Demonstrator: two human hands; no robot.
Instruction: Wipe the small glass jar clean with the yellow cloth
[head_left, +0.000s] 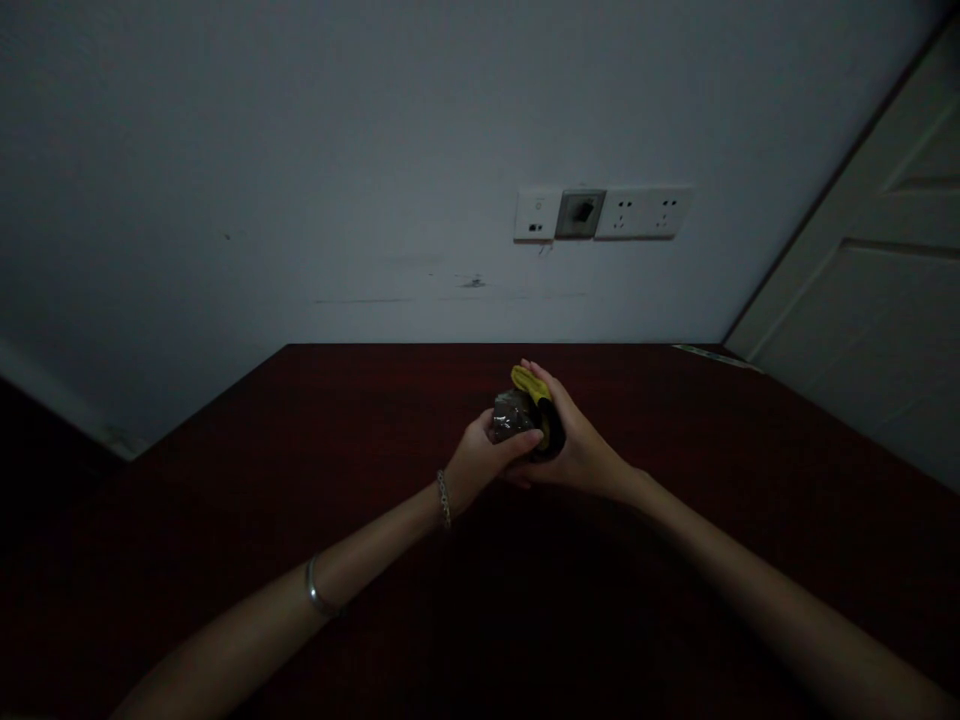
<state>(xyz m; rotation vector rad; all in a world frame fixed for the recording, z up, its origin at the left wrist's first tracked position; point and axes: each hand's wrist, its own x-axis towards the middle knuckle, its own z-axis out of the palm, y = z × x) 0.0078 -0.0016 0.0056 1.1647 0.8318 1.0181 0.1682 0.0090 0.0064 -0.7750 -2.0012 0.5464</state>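
Above the dark red table, my two hands meet, closed around a small bundle. My left hand [480,455], with a chain bracelet at its wrist, grips a shiny, see-through brownish thing [513,414] that looks like plastic; its kind I cannot make out. Its thumb lies across the front of the bundle. From the right, my right hand [574,440] wraps round a black and yellow thing [531,384] that looks soft, like cloth. This piece sits against the shiny one. Dim light and the fingers hide much of both.
The dark red table [360,400] reaches back to a pale wall [337,180]. Socket and switch plates [643,213] are set in the wall. A panelled door [885,270] stands at the right, and a thin pale strip [716,356] lies along the table's far right edge.
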